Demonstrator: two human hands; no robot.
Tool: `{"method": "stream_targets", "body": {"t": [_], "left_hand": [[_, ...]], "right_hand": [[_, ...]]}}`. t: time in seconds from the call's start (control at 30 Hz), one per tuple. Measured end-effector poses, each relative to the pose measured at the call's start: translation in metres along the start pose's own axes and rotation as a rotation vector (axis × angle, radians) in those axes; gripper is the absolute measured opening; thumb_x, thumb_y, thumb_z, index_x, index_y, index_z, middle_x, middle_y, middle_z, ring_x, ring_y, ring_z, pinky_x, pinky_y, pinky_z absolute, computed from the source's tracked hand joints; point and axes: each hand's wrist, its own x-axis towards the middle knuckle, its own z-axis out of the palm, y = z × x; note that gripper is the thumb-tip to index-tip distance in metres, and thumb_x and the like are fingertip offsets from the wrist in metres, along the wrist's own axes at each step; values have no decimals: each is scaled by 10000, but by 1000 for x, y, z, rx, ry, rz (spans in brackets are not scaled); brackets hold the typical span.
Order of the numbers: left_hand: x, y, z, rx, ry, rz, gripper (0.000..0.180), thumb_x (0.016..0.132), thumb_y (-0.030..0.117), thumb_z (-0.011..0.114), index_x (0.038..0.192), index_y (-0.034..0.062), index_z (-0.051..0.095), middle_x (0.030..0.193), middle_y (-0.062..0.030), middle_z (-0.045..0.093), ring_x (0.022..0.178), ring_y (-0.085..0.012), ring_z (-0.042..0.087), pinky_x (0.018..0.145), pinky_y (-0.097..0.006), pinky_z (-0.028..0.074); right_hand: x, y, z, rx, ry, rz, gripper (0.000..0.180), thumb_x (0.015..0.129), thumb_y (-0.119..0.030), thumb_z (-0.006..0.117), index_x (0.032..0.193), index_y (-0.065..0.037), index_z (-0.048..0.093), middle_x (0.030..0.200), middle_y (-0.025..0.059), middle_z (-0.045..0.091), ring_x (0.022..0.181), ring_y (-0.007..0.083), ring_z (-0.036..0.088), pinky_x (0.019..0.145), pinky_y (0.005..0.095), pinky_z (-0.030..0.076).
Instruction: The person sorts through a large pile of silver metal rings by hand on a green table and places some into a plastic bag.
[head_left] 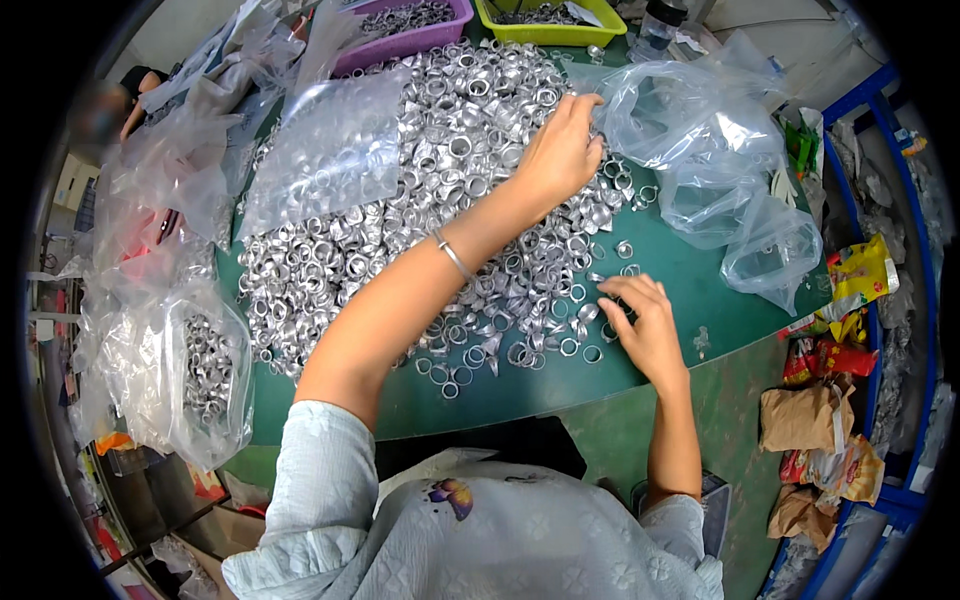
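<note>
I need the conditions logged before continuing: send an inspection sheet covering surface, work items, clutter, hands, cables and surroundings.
Surface: green tabletop, largely covered.
Work items: silver-coloured metal rings in a broad heap, strays toward the near edge.
Clutter: crumpled clear plastic bag at right; purple plastic basket and yellow-green plastic basket at the far edge.
Hands: left hand over the heap's right side; right hand at stray rings; grips unclear.
Cables: nothing seen.
Surroundings: blue metal shelving at right.

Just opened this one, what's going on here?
A person's bare hands are at a heap of metal rings on a green table. The left hand is over the heap's far right side; the right hand is by loose rings nearer the person. Whether either grips one is unclear.
</note>
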Motion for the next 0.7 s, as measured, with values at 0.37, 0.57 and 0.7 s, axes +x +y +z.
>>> {"method": "stream_targets", "body": {"t": [0.37, 0.57, 0.7], "left_hand": [[-179, 68, -82, 219, -449, 29, 301, 768, 81, 662, 1062, 79, 596, 1113, -91, 547, 1032, -280, 503, 863, -414, 361], [-209, 69, -97, 368, -336, -87, 315, 756, 58, 651, 1068, 85, 610, 1139, -72, 525, 1055, -272, 482, 843, -405, 335], [-203, 73, -78, 405, -401, -118, 301, 739, 48, 656, 1035, 90, 613, 1073, -62, 527, 995, -246, 486, 796, -392, 336]], "right_hand": [[-15, -23, 37, -112, -40, -60, 388, 728, -145, 719, 1083, -49, 594, 1197, 95, 518, 1125, 296, 463, 923, 422, 319], [-38, -18, 31, -71, 102, 12, 293, 734, -55, 689, 1018, -53, 619, 1132, 64, 558, 1086, 277, 496, 914, 402, 329], [-22, -30, 48, -200, 38, -72, 238, 769, -71, 656, 1004, -64, 625, 1053, 59, 575, 996, 265, 509, 861, 409, 327]]}}
